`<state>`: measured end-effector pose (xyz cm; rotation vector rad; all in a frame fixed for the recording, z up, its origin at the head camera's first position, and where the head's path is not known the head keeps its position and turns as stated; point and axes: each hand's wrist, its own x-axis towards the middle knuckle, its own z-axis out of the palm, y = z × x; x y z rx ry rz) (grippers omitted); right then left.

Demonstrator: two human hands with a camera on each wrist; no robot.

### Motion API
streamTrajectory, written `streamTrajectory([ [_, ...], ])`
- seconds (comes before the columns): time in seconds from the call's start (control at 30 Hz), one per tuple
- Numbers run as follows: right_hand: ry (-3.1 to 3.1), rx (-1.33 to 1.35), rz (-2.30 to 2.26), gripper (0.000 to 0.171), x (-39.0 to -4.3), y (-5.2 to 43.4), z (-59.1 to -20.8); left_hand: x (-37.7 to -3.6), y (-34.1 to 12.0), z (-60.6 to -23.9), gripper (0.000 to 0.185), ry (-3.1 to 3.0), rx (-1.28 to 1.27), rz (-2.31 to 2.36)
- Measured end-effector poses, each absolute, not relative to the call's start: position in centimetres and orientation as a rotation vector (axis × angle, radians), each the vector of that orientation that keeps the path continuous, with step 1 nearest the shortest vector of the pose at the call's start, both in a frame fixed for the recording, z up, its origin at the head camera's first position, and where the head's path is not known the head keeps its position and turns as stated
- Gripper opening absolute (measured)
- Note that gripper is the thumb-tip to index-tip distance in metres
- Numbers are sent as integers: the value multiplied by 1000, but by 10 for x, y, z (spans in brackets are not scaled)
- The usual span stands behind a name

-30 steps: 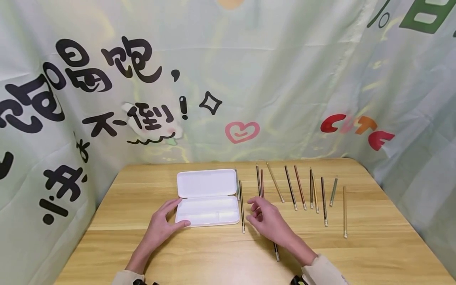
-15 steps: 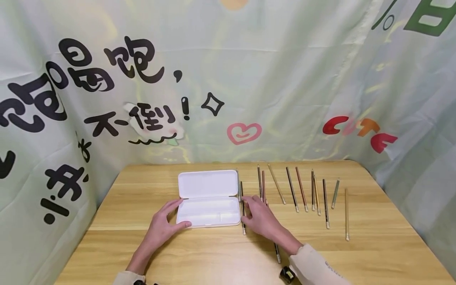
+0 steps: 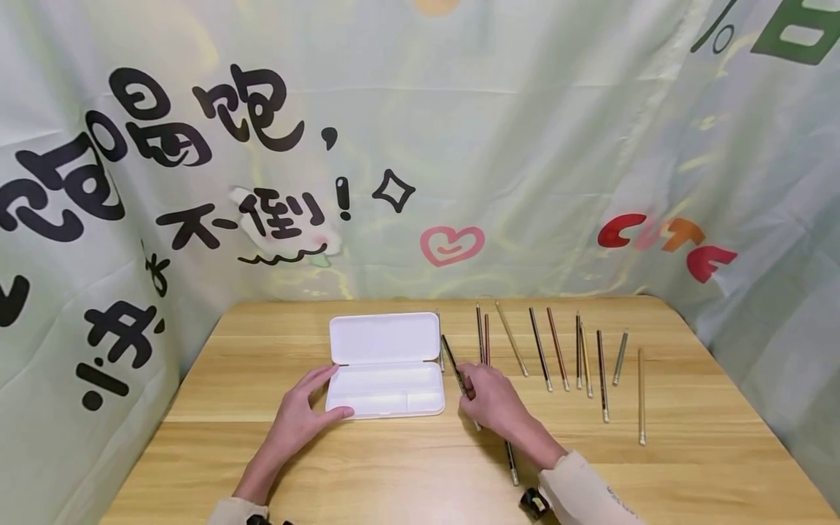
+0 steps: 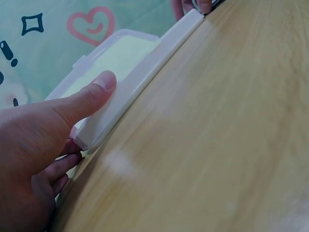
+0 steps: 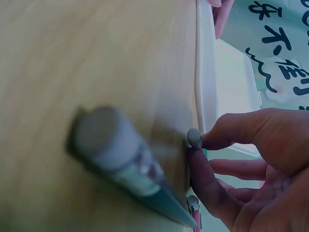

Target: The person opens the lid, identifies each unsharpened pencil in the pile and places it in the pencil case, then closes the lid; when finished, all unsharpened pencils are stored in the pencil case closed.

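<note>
An open white pencil case [image 3: 383, 364] lies on the wooden table [image 3: 394, 467]. My left hand [image 3: 326, 394] rests at its front left corner; the thumb [image 4: 96, 89] lies straight on the front rim of the case [image 4: 140, 63] and the fingers lie along the left end. Just right of the case, my right hand [image 3: 467, 383] pinches a dark pencil [image 3: 451, 353] between thumb and forefinger, and the pencil lies tilted. Its grey end [image 5: 194, 137] shows at the fingertips of the right hand [image 5: 212, 145], close to the case [image 5: 207, 72].
Several pencils [image 3: 558, 350] lie in a row on the right half of the table. One more pencil [image 3: 510, 463] lies under my right wrist and looms blurred [image 5: 116, 150] in the right wrist view. Printed cloth [image 3: 420, 146] walls the table in.
My right hand moved left to the dark pencil beside the case and pinched it. The pencil has swung from straight to tilted. The left hand stays on the case.
</note>
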<state>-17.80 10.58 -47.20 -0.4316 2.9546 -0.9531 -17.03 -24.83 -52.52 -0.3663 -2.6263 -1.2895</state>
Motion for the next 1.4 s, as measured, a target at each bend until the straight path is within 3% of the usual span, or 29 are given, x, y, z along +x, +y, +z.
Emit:
streamTrajectory([
  [0.4,2799,-370,-1279,53,-173,129,-465,-168,-247,-527,85,-2638,-353,-1303],
  [0.67,2761,-505,-1471,32,-178,135,-467,-169,-249,-526,84,-2633,-357,-1292],
  [0.83,2693,-654,-1611,27,-181,128,-469,-170,-249,-526,84,-2622,-361,-1300],
  [1.4,2663,-556,-1764,14,-196,73,-463,-171,-249,-527,84,-2634,-365,-1275],
])
